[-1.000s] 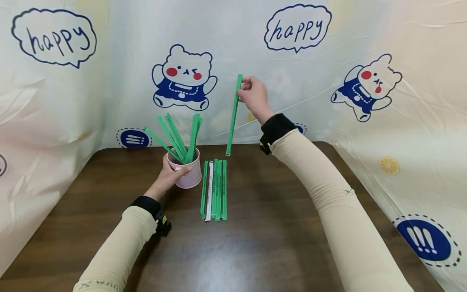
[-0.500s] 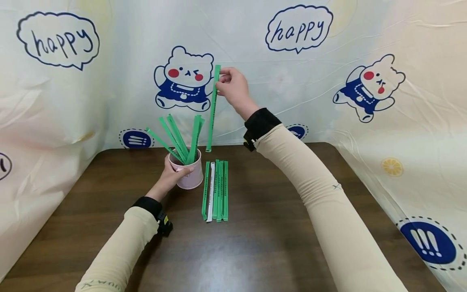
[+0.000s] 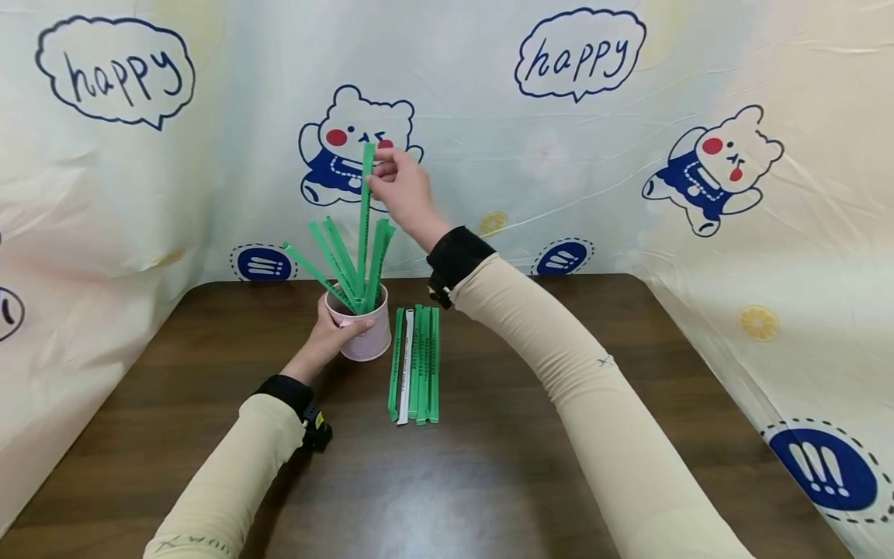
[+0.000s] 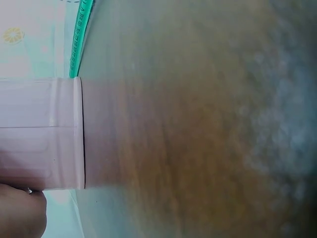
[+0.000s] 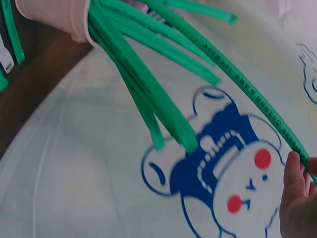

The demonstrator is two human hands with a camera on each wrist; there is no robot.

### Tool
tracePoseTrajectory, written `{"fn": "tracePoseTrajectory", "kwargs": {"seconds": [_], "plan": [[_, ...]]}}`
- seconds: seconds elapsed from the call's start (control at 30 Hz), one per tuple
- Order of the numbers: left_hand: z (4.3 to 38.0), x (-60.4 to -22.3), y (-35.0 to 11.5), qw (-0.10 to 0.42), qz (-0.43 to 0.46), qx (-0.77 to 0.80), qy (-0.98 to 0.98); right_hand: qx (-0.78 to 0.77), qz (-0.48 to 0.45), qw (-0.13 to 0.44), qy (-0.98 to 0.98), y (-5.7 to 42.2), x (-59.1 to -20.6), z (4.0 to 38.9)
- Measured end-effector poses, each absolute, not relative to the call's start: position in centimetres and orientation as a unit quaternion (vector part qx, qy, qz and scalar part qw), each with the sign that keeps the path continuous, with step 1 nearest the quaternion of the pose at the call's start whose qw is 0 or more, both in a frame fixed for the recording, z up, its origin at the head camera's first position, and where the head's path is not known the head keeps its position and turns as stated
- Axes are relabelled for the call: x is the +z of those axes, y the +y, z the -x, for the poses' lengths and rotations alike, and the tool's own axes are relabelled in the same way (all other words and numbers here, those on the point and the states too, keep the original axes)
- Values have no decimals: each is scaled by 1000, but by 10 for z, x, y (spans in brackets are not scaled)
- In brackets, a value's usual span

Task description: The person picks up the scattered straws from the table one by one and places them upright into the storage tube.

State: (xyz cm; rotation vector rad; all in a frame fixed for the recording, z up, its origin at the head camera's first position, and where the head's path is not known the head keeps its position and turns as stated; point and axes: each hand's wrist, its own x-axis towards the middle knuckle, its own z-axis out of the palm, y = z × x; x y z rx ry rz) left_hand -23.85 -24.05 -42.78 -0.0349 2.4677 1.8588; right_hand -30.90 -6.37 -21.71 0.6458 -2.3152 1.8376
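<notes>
My right hand (image 3: 405,189) pinches a green wrapped drinking straw (image 3: 365,213) near its top, holding it almost upright. Its lower end reaches into the mouth of a small pink bucket (image 3: 368,341), among several other green wrapped straws (image 3: 377,260) that fan outward. At the bucket's left side my left hand (image 3: 321,340) grips it, thumb across the front. The right wrist view shows printed lettering along the held straw (image 5: 252,94). In the left wrist view, part of the left hand (image 4: 22,210) lies against the bucket wall (image 4: 39,109).
Right of the bucket, several green wrapped straws (image 3: 423,365) lie side by side on the brown wooden table (image 3: 503,466), with one white wrapped straw (image 3: 405,369) among them. A printed curtain (image 3: 461,93) with cartoon bears hangs behind and beside the table.
My right hand has carried its straw leftward from right of the bucket, rising a little and then lowering it into the bucket's mouth. The left hand keeps its grip on the bucket.
</notes>
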Motion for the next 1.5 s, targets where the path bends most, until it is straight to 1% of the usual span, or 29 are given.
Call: {"fn": "tracePoseTrajectory", "kwargs": {"seconds": [0.13,0.27,0.5,0.7,0.83,0.97,1.13,1.23,1.4,1.5], "plan": [[234,-422,-243,30,17,602,798,583,-234,59,-776,-74,-234,305],[236,-421,-241,30,11,604,796,567,-244,64,-784,-75,-250,304],[239,-425,-242,22,6,609,793,552,-248,42,-795,-78,-274,302],[228,-407,-235,38,13,620,783,549,-251,31,-797,-79,-293,300],[220,-396,-231,38,13,623,781,554,-248,29,-794,-80,-301,300],[218,-394,-230,42,11,622,781,555,-244,22,-795,-81,-308,300],[218,-395,-229,47,18,623,781,550,-243,7,-799,-82,-319,300],[218,-394,-228,45,19,622,781,549,-241,8,-800,-83,-324,300],[221,-397,-231,46,20,617,785,545,-239,2,-803,-82,-324,303],[228,-405,-235,46,23,612,789,539,-237,-4,-808,-78,-322,311]]}}
